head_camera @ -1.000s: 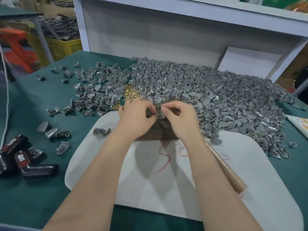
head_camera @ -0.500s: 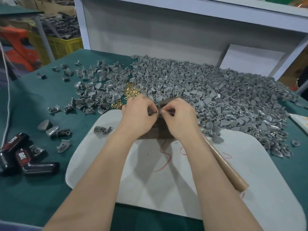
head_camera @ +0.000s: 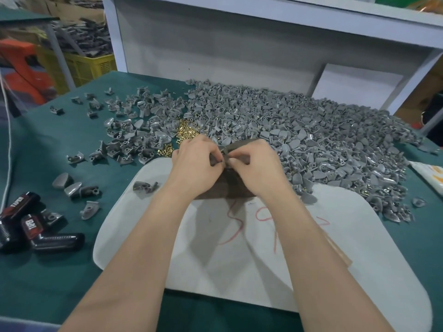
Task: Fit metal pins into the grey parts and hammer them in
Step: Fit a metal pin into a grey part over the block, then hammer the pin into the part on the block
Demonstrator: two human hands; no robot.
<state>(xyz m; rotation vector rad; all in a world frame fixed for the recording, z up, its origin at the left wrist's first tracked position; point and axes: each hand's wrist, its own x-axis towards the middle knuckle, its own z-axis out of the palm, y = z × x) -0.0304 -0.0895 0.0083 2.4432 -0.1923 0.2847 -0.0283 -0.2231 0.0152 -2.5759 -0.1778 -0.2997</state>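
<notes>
Left hand (head_camera: 195, 165) and right hand (head_camera: 255, 167) (two in view) both pinch one part (head_camera: 224, 153); one heap (head_camera: 311, 130) lies behind.

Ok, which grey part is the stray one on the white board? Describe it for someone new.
Find the white board in the middle of the green table. Near its far left corner, left of the left hand, lies one grey part, alone, apart from the heaps.

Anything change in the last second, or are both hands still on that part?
Hardly. The left hand and right hand still pinch the grey part over the dark block, fingertips drawn slightly closer around it. Nothing taken up or let go. Unchanged: grey pile, brass pins, white board.
</notes>
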